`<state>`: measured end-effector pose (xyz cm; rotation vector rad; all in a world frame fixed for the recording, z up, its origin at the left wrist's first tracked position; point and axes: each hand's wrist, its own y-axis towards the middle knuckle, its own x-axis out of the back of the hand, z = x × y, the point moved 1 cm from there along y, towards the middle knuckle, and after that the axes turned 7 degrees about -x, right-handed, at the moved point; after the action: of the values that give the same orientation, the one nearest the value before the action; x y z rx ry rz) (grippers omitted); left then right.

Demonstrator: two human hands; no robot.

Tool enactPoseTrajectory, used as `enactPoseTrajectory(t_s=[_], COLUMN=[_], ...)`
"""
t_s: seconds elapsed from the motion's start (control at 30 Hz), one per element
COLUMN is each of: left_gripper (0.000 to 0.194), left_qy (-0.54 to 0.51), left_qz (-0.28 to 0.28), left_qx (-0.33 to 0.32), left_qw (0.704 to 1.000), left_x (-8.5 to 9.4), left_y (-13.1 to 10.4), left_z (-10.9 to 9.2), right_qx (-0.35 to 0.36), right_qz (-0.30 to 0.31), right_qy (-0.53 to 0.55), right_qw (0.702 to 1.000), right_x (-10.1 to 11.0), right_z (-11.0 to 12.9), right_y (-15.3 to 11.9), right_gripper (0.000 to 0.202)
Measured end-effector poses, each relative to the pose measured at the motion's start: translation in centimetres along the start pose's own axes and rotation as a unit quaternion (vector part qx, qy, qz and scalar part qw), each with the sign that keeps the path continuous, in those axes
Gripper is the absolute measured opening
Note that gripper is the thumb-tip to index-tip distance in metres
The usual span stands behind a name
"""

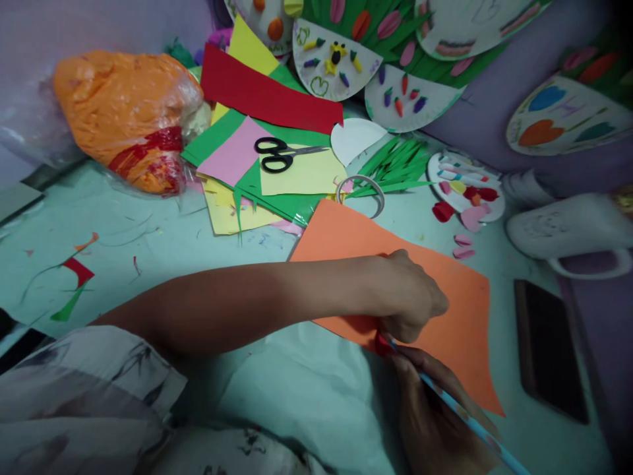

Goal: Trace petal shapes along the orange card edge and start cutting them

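Note:
A sheet of orange paper (pixel 459 316) lies on the table in front of me. My left hand (pixel 413 297) reaches across it with curled fingers. Its fingertips pinch or press a small red paper piece (pixel 382 344) at the sheet's near edge; most of that piece is hidden. In my right hand (pixel 440 415) is a slim light blue pencil (pixel 462 414), gripped near its point. The point meets the red piece, just below my left fingers.
Black-handled scissors (pixel 279 158) lie on stacked coloured papers (pixel 230 152) behind, beside a tape roll (pixel 360 196). Green paper strips (pixel 398 165) and a plate of cut shapes (pixel 467 185) are farther right. A phone (pixel 550 349), a white mug (pixel 568 227) and an orange bag (pixel 128 112) flank the area.

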<state>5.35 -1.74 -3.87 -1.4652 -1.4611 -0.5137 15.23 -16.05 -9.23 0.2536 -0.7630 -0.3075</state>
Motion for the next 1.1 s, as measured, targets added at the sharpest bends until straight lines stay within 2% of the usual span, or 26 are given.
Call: enactPoseTrajectory(t_s=[0.17, 0.4, 0.57, 0.77, 1.1], left_gripper=[0.029, 0.025, 0.025, 0.030, 0.025], left_qy=[-0.005, -0.015, -0.014, -0.021, -0.013], left_qz=[-0.006, -0.019, -0.021, -0.012, -0.010], left_qx=[0.001, -0.003, -0.005, 0.003, -0.002], left_qw=[1.000, 1.000, 1.000, 1.000, 1.000], left_x=[-0.38, -0.37, -0.36, -0.10, -0.35], left_y=[0.41, 0.29, 0.27, -0.02, 0.28], left_z=[0.23, 0.27, 0.40, 0.13, 0.41], right_qx=[0.011, -0.015, -0.026, 0.000, 0.029], right_qz=[0.010, 0.010, 0.021, 0.021, 0.020], right_qy=[-0.029, 0.007, -0.028, -0.020, -0.027], right_qw=[0.999, 1.000, 0.999, 1.000, 0.999], right_x=[0.07, 0.12, 0.22, 0.31, 0.35], right_z=[0.07, -0.57, -0.51, -0.37, 0.04], right_y=[-0.01, -0.33, -0.36, -0.34, -0.25], right_gripper=[0.009, 0.006, 0.011, 0.006, 0.009])
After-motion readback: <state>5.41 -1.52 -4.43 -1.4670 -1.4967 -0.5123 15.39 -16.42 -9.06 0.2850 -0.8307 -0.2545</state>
